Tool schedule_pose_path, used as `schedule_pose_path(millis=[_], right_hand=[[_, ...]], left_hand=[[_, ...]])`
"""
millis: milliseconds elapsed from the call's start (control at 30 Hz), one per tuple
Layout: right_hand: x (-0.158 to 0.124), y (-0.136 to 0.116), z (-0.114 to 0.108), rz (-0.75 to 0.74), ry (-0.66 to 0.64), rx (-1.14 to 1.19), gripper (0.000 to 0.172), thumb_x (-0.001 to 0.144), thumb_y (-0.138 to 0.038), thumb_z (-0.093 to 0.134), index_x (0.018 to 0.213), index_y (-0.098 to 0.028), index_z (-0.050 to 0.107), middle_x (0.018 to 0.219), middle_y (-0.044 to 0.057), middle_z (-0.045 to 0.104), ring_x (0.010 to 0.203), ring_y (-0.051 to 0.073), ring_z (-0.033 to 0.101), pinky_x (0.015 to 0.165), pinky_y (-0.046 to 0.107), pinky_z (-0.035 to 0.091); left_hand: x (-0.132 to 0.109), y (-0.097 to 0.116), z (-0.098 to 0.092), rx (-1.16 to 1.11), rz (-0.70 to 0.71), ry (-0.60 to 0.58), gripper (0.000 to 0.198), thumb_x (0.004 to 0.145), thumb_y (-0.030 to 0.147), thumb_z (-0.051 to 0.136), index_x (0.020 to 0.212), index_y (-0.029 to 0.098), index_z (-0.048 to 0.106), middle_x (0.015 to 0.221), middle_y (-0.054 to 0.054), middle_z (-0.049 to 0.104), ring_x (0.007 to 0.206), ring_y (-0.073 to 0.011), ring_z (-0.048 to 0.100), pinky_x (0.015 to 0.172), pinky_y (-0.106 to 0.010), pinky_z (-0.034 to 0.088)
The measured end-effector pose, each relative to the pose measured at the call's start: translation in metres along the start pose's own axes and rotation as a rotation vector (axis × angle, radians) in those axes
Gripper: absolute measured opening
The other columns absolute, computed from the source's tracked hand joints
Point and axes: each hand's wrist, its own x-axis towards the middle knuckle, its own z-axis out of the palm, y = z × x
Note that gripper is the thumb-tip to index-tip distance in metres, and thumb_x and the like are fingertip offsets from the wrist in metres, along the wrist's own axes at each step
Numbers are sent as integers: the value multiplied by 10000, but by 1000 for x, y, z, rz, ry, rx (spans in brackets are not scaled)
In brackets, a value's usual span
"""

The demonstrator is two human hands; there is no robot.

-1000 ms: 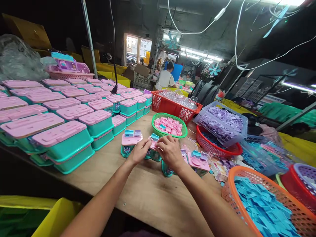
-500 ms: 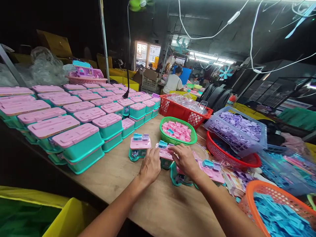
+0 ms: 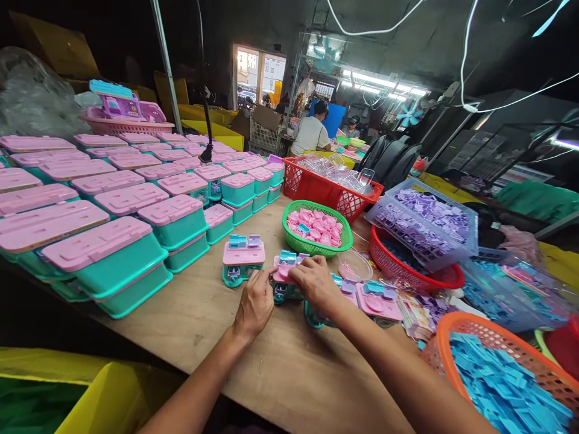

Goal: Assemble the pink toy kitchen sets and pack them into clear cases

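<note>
A small toy box (image 3: 281,293) with a pink lid and teal base sits between my hands. A blue clip and a purple clip stand up on its lid. The fingers of my left hand (image 3: 256,303) are closed against the lid's left end. My right hand (image 3: 318,281) reaches over from the right, its fingertips closed on a pink oval piece (image 3: 283,273) at the front of the lid; its fingers hide part of that piece. A similar toy box (image 3: 243,255) stands just left. Two more, including a toy box (image 3: 381,302) with a pink oval on top, lie partly behind my right forearm.
Rows of stacked pink-lidded teal boxes (image 3: 102,241) fill the table's left. Ahead are a green basket (image 3: 346,240) of pink pieces and a red crate (image 3: 294,178) of clear parts. Purple and blue parts fill baskets rightward, including an orange basket (image 3: 446,325). A person (image 3: 310,135) sits far back.
My left hand has shifted down from the lid's top to its left end. My right fingers have moved to the lid's front, where a pink oval piece shows. The camera view has shifted slightly.
</note>
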Motion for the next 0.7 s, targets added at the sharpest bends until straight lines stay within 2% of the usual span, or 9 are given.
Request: schedule_pose_path(millis=[100, 300, 400, 600, 700], right_hand=[[1, -3, -2, -76, 14, -48, 94, 953, -184, 531, 1003, -210, 607, 925, 30, 716, 917, 210, 497, 890, 408, 241], [7, -3, -6, -77, -42, -53, 137, 966, -176, 486, 1038, -223, 593, 974, 37, 716, 981, 233, 500, 904, 444, 250], [6, -4, -6, -62, -53, -8, 138, 958, -171, 490, 1043, -213, 589, 965, 32, 718, 968, 236, 510, 896, 437, 268], [-1, -10, -5, -7, -74, 25, 263, 969, -133, 432, 1189, -228, 541, 1212, 34, 677, 1142, 243, 478, 988, 483, 197], [2, -7, -5, 22, -85, 44, 206, 977, -162, 443, 1112, -237, 579, 1134, 31, 712, 1076, 236, 503, 978, 481, 196]], left_hand=[[-2, -1, 1, 7, 9, 6, 424, 893, 21, 341, 1210, 153, 589, 1064, -106, 668, 996, -224, 614, 868, -379, 537], [-4, -6, 4, 27, 153, -19, 568, 848, -33, 332, 1310, 231, 531, 1206, -79, 629, 1110, -227, 569, 968, -417, 511], [-7, -7, 8, 89, 165, -24, 594, 851, -33, 336, 1341, 252, 512, 1232, -93, 574, 1154, -234, 542, 999, -427, 500], [-6, -5, 13, 201, 160, -49, 515, 856, -20, 361, 1256, 234, 564, 1170, -109, 540, 1093, -249, 558, 928, -412, 532], [3, -4, 10, 211, 149, -82, 470, 859, -12, 349, 1198, 211, 587, 1098, -108, 545, 1026, -244, 572, 870, -388, 538]])
